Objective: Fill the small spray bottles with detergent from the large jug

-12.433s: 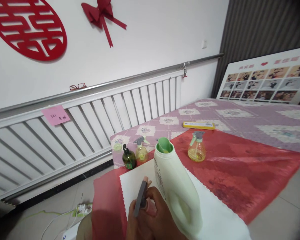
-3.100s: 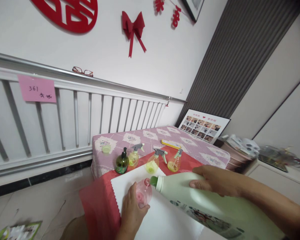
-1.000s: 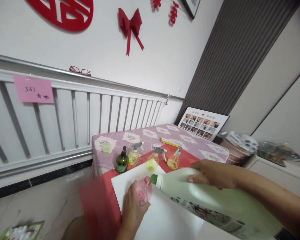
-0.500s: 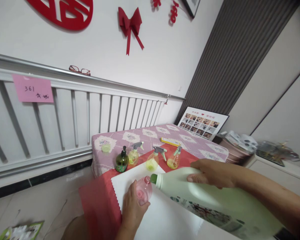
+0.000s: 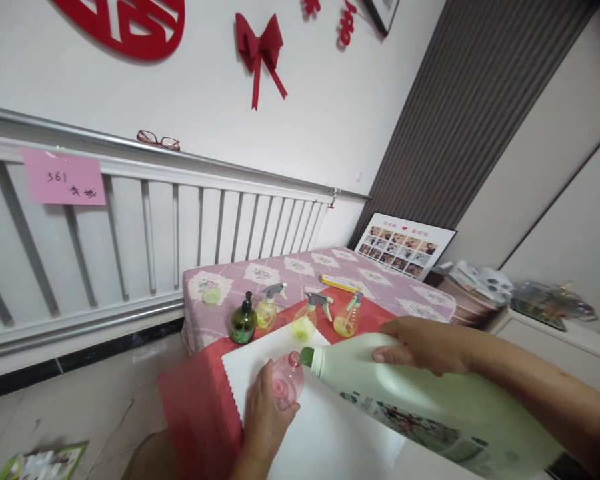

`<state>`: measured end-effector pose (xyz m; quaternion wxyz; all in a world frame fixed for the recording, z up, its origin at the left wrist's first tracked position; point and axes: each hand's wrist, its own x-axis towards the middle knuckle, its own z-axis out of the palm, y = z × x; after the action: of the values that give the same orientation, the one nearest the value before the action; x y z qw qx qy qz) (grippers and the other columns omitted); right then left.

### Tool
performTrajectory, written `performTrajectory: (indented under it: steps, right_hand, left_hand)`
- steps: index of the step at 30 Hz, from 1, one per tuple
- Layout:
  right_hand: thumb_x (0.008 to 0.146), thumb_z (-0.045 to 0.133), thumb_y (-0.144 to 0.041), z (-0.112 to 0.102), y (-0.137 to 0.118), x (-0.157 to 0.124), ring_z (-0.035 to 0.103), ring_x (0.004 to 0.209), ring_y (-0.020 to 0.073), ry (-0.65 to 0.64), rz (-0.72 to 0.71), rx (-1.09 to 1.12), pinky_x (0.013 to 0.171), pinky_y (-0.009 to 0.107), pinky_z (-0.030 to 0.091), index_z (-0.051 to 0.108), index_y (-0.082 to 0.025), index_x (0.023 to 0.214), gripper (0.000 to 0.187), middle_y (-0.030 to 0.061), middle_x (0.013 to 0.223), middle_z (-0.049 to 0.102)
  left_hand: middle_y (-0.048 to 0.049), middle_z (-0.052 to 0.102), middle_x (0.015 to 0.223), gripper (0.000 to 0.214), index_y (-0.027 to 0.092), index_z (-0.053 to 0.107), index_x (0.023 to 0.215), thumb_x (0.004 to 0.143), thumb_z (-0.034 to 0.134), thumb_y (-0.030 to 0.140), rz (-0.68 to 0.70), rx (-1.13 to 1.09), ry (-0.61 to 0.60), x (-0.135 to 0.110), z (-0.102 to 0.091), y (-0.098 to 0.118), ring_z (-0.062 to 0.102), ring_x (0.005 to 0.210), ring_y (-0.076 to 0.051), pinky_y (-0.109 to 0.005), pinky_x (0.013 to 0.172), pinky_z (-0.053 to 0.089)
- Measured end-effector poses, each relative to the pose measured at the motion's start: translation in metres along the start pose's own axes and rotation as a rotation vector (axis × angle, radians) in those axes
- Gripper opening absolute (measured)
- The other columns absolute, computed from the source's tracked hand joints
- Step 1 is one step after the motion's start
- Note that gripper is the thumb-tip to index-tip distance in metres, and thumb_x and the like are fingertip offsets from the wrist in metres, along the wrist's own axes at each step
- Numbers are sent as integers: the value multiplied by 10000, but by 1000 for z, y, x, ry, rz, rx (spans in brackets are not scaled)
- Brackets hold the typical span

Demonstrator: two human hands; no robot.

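Observation:
My left hand is wrapped round a small clear pink bottle with an open neck, standing on a white cloth. My right hand grips the top of a large pale green detergent jug, tipped nearly flat. Its green spout sits right beside the pink bottle's mouth.
Behind the cloth stand a dark green pump bottle and three small spray bottles on a red sheet. A yellow flat item lies on the purple tablecloth. A white radiator cover runs along the wall.
Over the last second almost nothing moved: both hands keep their hold and the jug stays tipped at the pink bottle. Twelve seconds ago the jug stood upright and I held a grey spray head.

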<state>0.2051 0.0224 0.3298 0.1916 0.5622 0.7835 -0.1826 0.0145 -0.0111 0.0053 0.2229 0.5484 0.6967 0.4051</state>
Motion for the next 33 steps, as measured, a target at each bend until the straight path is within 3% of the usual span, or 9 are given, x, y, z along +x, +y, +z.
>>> performTrajectory:
  steps: [15, 28, 33]
  right_hand:
    - [824, 488, -630, 0, -3, -2, 564, 566, 149, 12, 9, 6, 452, 250, 404, 532, -160, 858, 472, 71, 837, 605]
    - [838, 493, -591, -2, -4, -2, 594, 612, 168, 14, 14, 3, 467, 253, 419, 540, -153, 891, 444, 89, 888, 608]
    - [846, 486, -595, 0, 0, 2, 596, 623, 179, -5, 25, 5, 474, 265, 414, 542, -158, 925, 447, 108, 909, 635]
  left_hand:
    - [-125, 483, 1477, 907, 178, 268, 1430, 646, 721, 229, -2, -5, 2, 0, 1, -1, 469, 1346, -256, -332, 1116, 358]
    - [-144, 489, 1464, 883, 139, 294, 1424, 647, 704, 223, -1, -16, -14, 0, -2, 2, 471, 1341, -274, -354, 1120, 357]
    - [-131, 497, 1458, 903, 171, 287, 1431, 638, 716, 226, 26, -40, 36, 0, 4, -4, 482, 1332, -273, -359, 1111, 369]
